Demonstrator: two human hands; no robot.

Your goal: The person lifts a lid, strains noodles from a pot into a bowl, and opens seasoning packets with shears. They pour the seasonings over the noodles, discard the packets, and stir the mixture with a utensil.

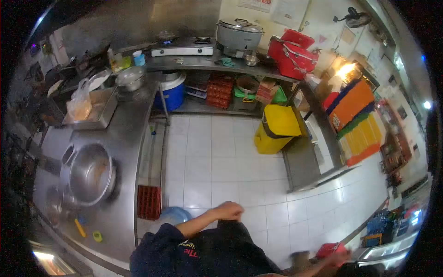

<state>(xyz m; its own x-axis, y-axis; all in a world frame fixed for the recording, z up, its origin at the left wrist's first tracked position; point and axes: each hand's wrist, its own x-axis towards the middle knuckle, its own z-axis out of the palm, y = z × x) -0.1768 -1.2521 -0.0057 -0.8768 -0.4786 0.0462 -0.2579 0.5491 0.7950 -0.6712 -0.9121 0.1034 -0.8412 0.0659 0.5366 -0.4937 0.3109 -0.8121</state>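
Note:
In front of my dark shirt, my left hand (229,211) is curled closed, just above some dark fabric; whatever its fingers may hold is hidden. My right hand (339,258) is low on the right, smeared by motion, beside or over a red object (326,249). Whether it touches that object cannot be made out.
On the left, a steel counter (124,138) carries a large metal bowl (90,173), a metal tray (104,111) and a yellow tool (80,228). A yellow bin (277,129) stands on the white tiled floor. Ahead are a gas stove (182,51), a large cooker (239,37) and red bags (296,60).

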